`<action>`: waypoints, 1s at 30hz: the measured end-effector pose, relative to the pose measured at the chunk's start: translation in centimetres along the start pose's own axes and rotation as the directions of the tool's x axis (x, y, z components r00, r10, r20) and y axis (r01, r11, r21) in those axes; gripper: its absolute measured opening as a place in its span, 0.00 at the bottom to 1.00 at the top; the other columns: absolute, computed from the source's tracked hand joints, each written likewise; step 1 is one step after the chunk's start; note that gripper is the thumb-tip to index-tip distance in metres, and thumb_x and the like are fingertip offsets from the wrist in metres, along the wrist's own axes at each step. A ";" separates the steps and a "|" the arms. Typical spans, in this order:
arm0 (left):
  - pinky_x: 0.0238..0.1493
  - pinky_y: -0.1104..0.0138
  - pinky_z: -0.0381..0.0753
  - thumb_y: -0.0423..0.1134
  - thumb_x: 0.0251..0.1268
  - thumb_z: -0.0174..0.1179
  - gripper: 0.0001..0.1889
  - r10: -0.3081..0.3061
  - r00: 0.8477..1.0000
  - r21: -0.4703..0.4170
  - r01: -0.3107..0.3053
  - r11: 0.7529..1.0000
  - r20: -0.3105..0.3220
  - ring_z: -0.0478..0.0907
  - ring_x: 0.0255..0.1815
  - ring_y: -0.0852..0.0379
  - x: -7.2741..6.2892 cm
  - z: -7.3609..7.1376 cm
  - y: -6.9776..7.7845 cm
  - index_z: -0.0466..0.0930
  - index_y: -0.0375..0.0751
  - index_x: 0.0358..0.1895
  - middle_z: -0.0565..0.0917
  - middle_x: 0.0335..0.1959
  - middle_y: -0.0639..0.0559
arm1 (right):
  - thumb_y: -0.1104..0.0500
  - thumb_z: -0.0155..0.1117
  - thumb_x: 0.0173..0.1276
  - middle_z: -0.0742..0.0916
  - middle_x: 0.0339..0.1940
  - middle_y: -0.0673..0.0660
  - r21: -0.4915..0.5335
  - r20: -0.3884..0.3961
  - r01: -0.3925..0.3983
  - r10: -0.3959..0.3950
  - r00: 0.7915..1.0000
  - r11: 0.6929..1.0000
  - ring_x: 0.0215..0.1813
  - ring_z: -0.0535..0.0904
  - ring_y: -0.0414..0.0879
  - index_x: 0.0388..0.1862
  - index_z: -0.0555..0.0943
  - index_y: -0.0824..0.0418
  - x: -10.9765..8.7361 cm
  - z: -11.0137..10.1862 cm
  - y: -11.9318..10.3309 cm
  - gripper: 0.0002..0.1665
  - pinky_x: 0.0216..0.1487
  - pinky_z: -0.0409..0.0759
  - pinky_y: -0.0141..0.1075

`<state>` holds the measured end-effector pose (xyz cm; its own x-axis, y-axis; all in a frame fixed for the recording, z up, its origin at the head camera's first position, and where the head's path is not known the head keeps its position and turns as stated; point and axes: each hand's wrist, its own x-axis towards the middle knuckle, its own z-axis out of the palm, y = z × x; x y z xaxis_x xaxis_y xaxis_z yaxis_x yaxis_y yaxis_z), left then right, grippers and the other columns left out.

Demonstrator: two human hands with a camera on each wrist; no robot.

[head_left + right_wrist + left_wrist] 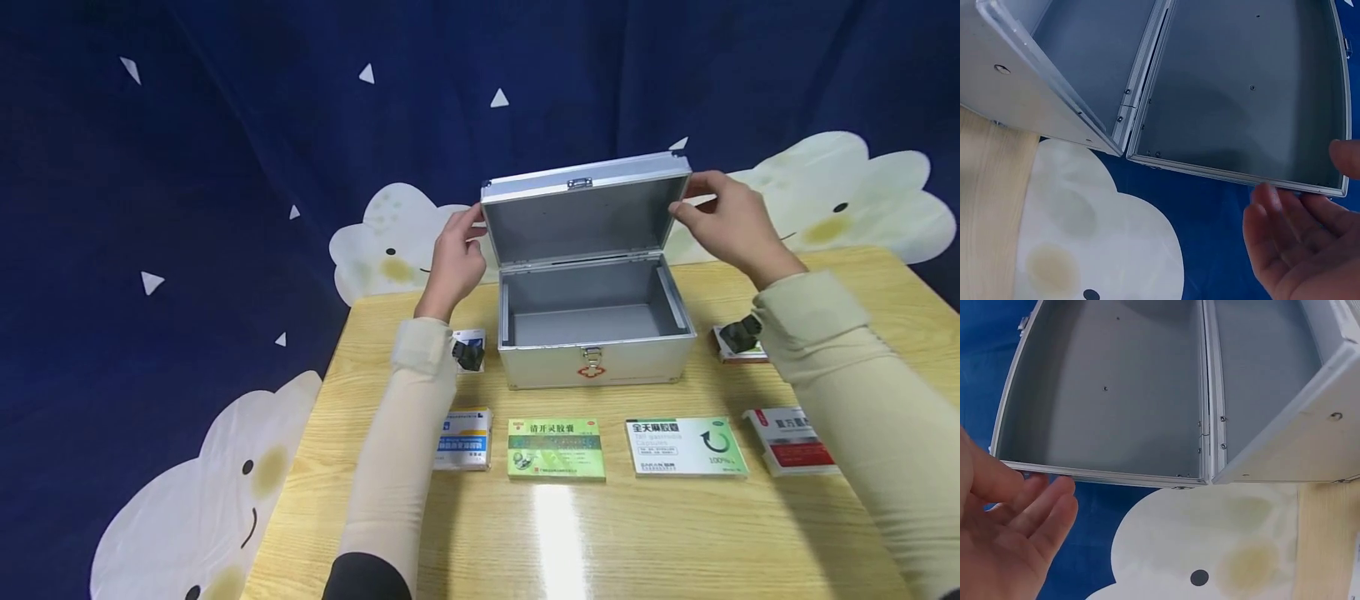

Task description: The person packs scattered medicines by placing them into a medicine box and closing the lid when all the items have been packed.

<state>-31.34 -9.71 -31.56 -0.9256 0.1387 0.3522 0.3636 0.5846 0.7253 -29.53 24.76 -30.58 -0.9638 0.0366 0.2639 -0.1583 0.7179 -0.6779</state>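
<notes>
A silver metal first-aid box (596,365) with a red cross on its front stands on the table, its hinged lid (585,229) raised and its grey inside showing. At the lid's left edge, my left hand (454,260) holds the side near the front corner; in the left wrist view its fingers (1054,515) bend up against the rim. My right hand (731,218) pinches the lid's right edge, thumb on the inner side and fingers behind. The right wrist view shows those fingers (1291,231) under the rim. No contents are visible inside the box.
Across the wooden table (637,542), in front of the box, lie a blue-white medicine box (465,440), a green one (556,450), a white-green one (686,447) and a red-white one (795,442). Small packs (471,342) flank the box, partly behind my wrists. A blue curtain (420,125) hangs behind.
</notes>
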 end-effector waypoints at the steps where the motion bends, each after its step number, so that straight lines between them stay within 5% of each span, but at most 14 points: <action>1: 0.68 0.63 0.76 0.19 0.66 0.40 0.31 0.004 1.000 -0.008 -0.004 1.000 0.001 0.77 0.64 0.47 0.0 0.0 -0.1 0.65 0.38 0.73 0.74 0.64 0.42 | 0.49 0.53 0.74 0.79 0.64 0.69 0.010 0.002 -0.002 0.002 1.000 1.000 0.62 0.77 0.64 0.70 0.69 0.66 0.0 0.0 0.0 0.32 0.56 0.76 0.45; 5: 0.67 0.63 0.76 0.18 0.66 0.41 0.32 0.004 1.000 -0.036 -0.004 0.999 0.008 0.76 0.65 0.48 0.2 0.1 -0.4 0.65 0.40 0.74 0.73 0.65 0.42 | 0.54 0.53 0.74 0.78 0.67 0.70 0.055 0.014 0.001 -0.002 1.000 0.998 0.68 0.73 0.66 0.74 0.64 0.65 -0.1 0.2 -0.1 0.33 0.69 0.70 0.58; 15: 0.71 0.64 0.73 0.21 0.68 0.41 0.32 -0.045 0.998 -0.114 0.048 0.992 0.035 0.72 0.71 0.51 0.2 0.2 -0.9 0.63 0.45 0.75 0.70 0.72 0.48 | 0.60 0.49 0.73 0.73 0.72 0.69 0.125 0.108 -0.003 -0.011 0.994 0.992 0.75 0.63 0.68 0.81 0.55 0.48 0.1 0.3 0.9 0.39 0.72 0.62 0.65; 30: 0.73 0.63 0.70 0.27 0.68 0.48 0.34 -0.098 0.992 -0.152 0.109 0.982 0.082 0.66 0.76 0.52 0.0 0.2 -0.7 0.57 0.47 0.78 0.62 0.79 0.51 | 0.57 0.54 0.70 0.70 0.76 0.64 0.057 0.118 0.021 -0.028 0.993 0.998 0.72 0.67 0.69 0.80 0.56 0.57 0.2 1.5 0.2 0.40 0.70 0.64 0.63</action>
<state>-31.68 -9.97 -32.20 -0.9622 0.1460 0.2300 0.2720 0.4681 0.8408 -30.09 23.94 -31.69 -0.9776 -0.0660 0.1998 -0.1909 0.6775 -0.7103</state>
